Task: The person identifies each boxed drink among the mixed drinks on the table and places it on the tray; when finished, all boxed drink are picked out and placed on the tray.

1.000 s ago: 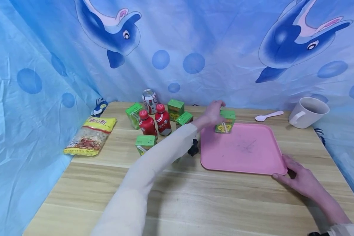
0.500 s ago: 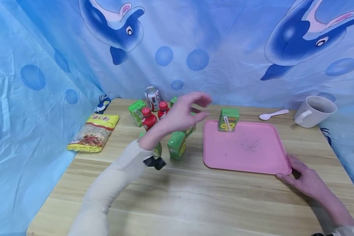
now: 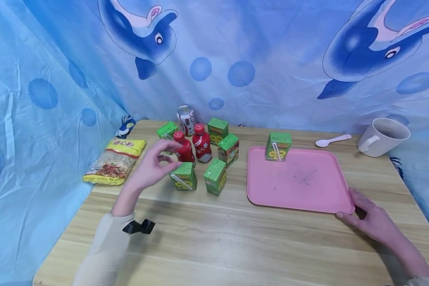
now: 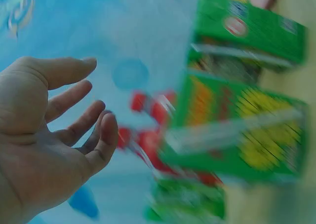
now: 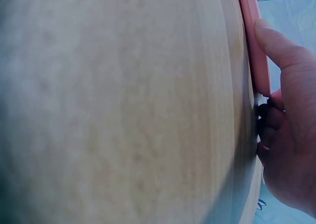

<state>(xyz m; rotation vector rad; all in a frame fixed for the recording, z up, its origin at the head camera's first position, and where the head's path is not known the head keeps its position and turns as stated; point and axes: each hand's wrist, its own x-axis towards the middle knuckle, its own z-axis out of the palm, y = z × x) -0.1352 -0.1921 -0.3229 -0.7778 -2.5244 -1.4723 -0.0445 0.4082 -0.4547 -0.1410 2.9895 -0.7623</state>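
The left hand [image 3: 151, 167], released with fingers loosely curved, hangs near the front-left carton [image 3: 185, 178] and two bottles [image 3: 202, 145], while the right hand [image 3: 373, 222] grips the near right corner of the tray [image 3: 296, 186], its thumb against the rim. One upright carton [image 3: 277, 147] stands on the tray near its far left corner; four other cartons [image 3: 215, 178] and a can [image 3: 186, 121] stand to the tray's left.
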